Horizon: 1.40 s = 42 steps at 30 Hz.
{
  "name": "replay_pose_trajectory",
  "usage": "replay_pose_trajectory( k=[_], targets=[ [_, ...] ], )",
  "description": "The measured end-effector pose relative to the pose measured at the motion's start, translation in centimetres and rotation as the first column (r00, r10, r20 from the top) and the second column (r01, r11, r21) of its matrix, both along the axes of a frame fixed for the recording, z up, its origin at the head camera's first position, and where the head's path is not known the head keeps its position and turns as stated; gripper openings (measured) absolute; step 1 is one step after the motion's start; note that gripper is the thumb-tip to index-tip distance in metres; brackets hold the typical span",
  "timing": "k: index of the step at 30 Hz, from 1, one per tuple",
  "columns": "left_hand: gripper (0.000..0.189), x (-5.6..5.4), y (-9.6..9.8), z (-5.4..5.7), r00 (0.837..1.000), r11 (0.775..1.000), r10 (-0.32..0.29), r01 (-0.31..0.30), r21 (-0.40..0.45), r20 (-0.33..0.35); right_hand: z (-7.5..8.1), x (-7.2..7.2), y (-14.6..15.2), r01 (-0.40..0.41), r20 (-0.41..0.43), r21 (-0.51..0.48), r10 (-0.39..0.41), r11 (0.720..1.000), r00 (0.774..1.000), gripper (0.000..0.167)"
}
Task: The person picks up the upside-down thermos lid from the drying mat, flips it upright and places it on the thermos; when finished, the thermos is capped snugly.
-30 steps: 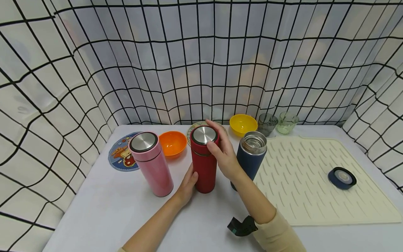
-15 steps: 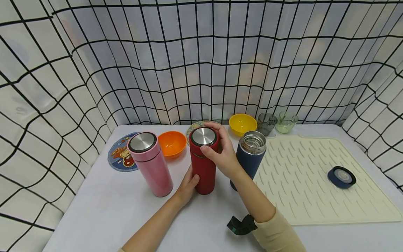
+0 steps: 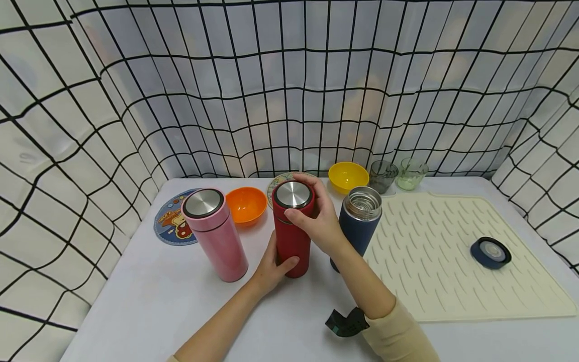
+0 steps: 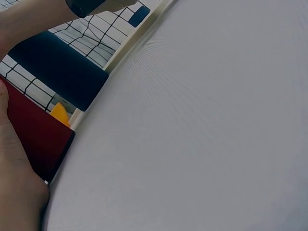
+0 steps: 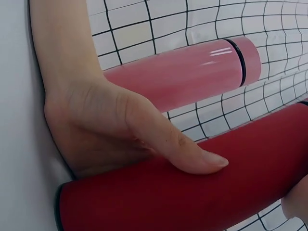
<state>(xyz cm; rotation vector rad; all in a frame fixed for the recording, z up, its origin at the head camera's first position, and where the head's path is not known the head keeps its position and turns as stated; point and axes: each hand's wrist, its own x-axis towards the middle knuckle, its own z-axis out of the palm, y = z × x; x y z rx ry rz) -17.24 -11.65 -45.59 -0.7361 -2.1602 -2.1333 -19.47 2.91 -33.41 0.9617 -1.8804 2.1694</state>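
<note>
A red thermos flask (image 3: pixel 293 241) with a steel-topped lid (image 3: pixel 293 194) stands upright on the white table. My left hand (image 3: pixel 271 269) grips its lower body, with the thumb across the front, as the right wrist view also shows. Up at the lid, my right hand (image 3: pixel 321 221) curls round the right side, thumb in front and fingers behind. To the left stands a closed pink thermos (image 3: pixel 217 241). Close on the right, partly behind my right forearm, is a navy thermos (image 3: pixel 359 226) with its steel mouth uncovered. Its likely cap, a navy lid (image 3: pixel 490 253), lies upside down on the cream mat.
The cream ridged mat (image 3: pixel 434 281) covers the table's right side. Behind the flasks are an orange bowl (image 3: pixel 246 206), a yellow bowl (image 3: pixel 348 177), a grey glass (image 3: pixel 383 177) and a green glass (image 3: pixel 411 174). A blue patterned placemat (image 3: pixel 174 221) lies at left. Black netting (image 3: pixel 289 90) surrounds the table.
My right thumb has slid from the lid's top edge down to its front left side. The left thumb now reaches farther across the red flask. The flask stays in about the same place.
</note>
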Motion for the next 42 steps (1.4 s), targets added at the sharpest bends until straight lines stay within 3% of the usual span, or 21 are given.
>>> replay_pose_trajectory(
  k=[2, 7, 10, 14, 17, 22, 26, 34, 39, 42],
  targets=[
    [0.068, -0.2, 0.0, -0.5, 1.0, 1.0, 0.003, -0.003, 0.003, -0.017, 0.0, 0.0, -0.1, 0.001, -0.008, -0.006, -0.001, 1.0, 1.0, 0.078],
    [0.068, 0.0, 0.0, -0.2, 0.998, 1.0, 0.011, -0.011, -0.008, -0.058, 0.2, 0.1, 0.2, -0.021, -0.028, 0.029, 0.022, 0.999, 0.999, 0.062],
    [0.067, 0.6, 0.2, 1.0, 0.996, 1.0, 0.015, -0.017, -0.019, -0.085, 0.4, 0.2, 0.2, -0.029, -0.015, 0.011, 0.029, 1.0, 0.999, 0.063],
    [0.067, 1.3, 0.4, 2.6, 0.996, 0.999, 0.021, -0.023, -0.022, -0.086, 0.5, 0.2, 0.1, -0.011, 0.0, -0.015, 0.011, 1.0, 1.0, 0.083],
    [0.066, 1.4, 0.5, 2.9, 0.995, 0.999, 0.026, -0.028, -0.022, -0.092, 0.4, 0.2, 0.2, -0.016, -0.008, -0.003, 0.016, 1.0, 1.0, 0.073],
    [0.067, 1.4, 0.4, 2.8, 0.995, 0.999, 0.027, -0.029, -0.022, -0.1, 0.2, -0.1, 0.4, -0.048, -0.008, -0.014, 0.048, 0.999, 0.999, 0.065],
    [0.066, 1.4, 0.4, 2.7, 0.996, 1.0, 0.017, -0.019, -0.02, -0.085, 0.2, 0.0, 0.2, -0.049, 0.014, -0.042, 0.05, 0.998, 0.999, 0.09],
    [0.066, 1.4, 0.4, 2.7, 0.994, 0.999, 0.022, -0.024, -0.025, -0.108, 0.4, -0.1, 0.5, -0.092, -0.01, -0.023, 0.091, 0.996, 0.996, 0.06],
    [0.068, 1.5, 0.4, 2.9, 0.995, 0.999, 0.022, -0.024, -0.023, -0.099, 0.2, 0.0, 0.3, -0.049, 0.018, -0.025, 0.05, 0.998, 0.999, 0.078],
    [0.069, 1.6, 0.4, 2.9, 0.995, 0.999, 0.023, -0.026, -0.027, -0.094, 0.3, 0.0, 0.3, -0.038, -0.013, 0.027, 0.038, 0.999, 0.999, 0.069]
  ],
)
